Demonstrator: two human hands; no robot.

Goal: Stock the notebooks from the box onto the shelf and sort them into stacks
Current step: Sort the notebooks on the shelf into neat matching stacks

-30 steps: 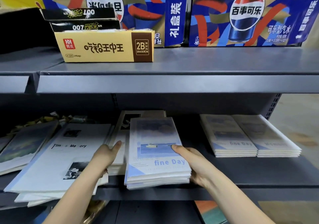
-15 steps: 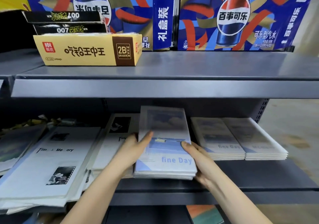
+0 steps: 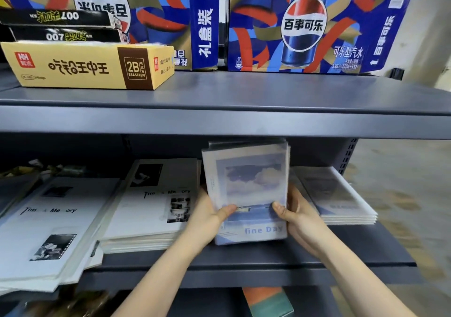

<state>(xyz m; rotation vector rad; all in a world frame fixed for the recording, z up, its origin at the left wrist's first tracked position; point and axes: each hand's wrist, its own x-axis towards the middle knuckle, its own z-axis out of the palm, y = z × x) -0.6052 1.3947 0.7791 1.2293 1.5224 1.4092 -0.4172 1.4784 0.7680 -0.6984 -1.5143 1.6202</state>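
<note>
Both hands, left hand (image 3: 210,216) and right hand (image 3: 301,220), clamp the blue stack (image 3: 246,182) over the shelf (image 3: 268,259).

I see each hand curled round one side edge of the blue stack, thumbs on the cover and fingers hidden behind it. The stack sits between my two hands, tilted up towards me, its foot low by the shelf; I cannot tell if it touches. A flat stack (image 3: 339,197) lies just to its right, and a white stack (image 3: 151,209) just to its left.
</note>
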